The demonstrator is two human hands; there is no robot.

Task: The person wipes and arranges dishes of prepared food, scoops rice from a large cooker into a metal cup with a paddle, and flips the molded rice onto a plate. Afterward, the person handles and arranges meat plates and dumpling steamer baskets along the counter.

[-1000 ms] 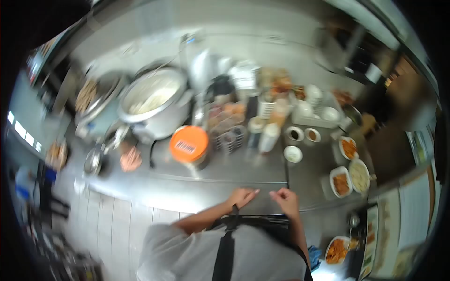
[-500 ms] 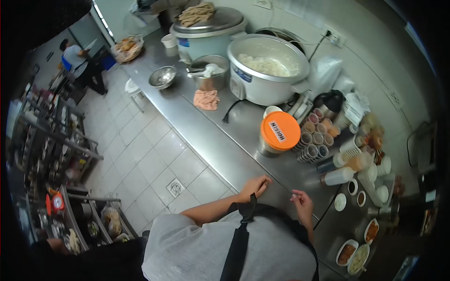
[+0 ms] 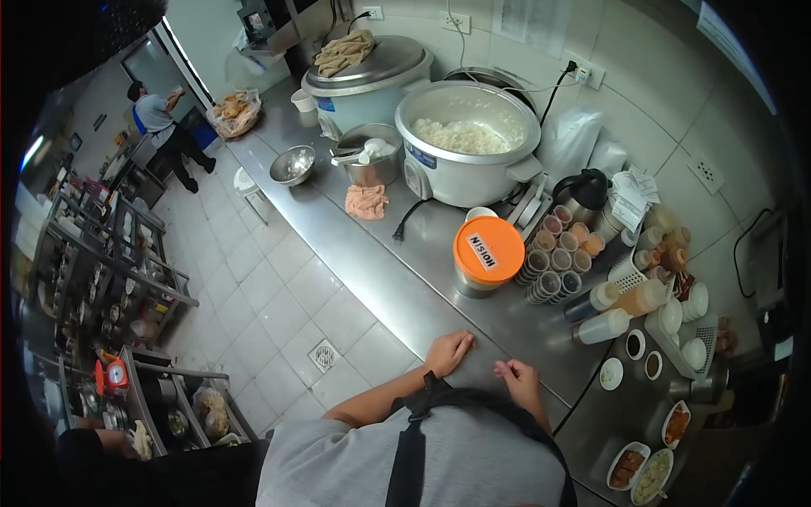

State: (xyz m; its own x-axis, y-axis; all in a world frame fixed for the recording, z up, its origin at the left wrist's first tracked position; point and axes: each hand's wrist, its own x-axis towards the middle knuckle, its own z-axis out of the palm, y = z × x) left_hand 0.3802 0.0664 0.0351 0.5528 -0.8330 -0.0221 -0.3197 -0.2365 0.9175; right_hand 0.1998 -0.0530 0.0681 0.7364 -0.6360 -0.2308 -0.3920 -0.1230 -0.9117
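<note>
My left hand (image 3: 450, 352) rests at the edge of the steel counter (image 3: 397, 291), its fingers curled in and no object showing in them. A little to its right, my right hand (image 3: 518, 382) is held over the counter close to my body, fingers also curled with nothing visible inside. Nearest to both hands is a container with an orange lid (image 3: 489, 250) labelled HOISIN. Beyond it, a large open rice cooker (image 3: 469, 182) holds white rice (image 3: 460, 137). Stacked sauce cups (image 3: 560, 260) stand right of the container.
Squeeze bottles (image 3: 601, 326), small sauce bowls (image 3: 634, 344) and food dishes (image 3: 629, 467) occupy the right side. Farther left are a lidded cooker (image 3: 363, 93), a metal pot (image 3: 372, 169), a pink cloth (image 3: 367, 202) and a metal bowl (image 3: 293, 166). A person (image 3: 160, 122) stands across the room.
The view has shifted slightly. My right hand has come lower and nearer my left, its fingers more curled. The far person has turned and raised their hands.
</note>
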